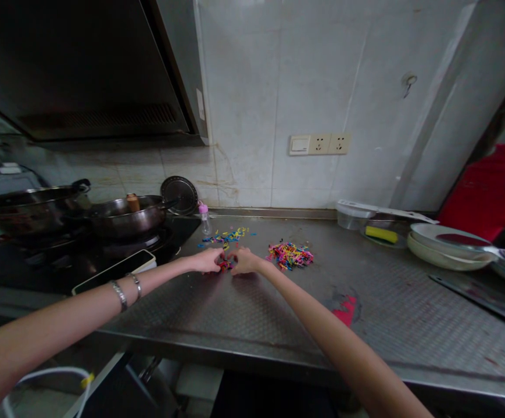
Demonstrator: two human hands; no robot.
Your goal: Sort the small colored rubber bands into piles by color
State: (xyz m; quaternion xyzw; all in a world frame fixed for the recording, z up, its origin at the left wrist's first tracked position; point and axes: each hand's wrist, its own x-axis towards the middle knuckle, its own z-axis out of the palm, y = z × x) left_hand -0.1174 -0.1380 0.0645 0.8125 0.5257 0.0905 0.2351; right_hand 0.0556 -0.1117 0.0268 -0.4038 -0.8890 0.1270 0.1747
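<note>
A small heap of bright, mostly red, little pieces lies on the metal counter, between my two hands. They look like tiny rubber bands, though they are too small to be sure. My left hand, below two silver bracelets, curls its fingers against the heap from the left. From the right, my right hand bends its fingers and thumb round the other side. Behind my hands a looser scatter of yellow and blue pieces is spread out. A larger mixed-colour pile sits right of my right hand.
A clear bottle with a pink cap stands behind the scatter. Left are a phone and pans on the stove. Stacked bowls, a yellow sponge, a knife-like blade and a red container occupy the right.
</note>
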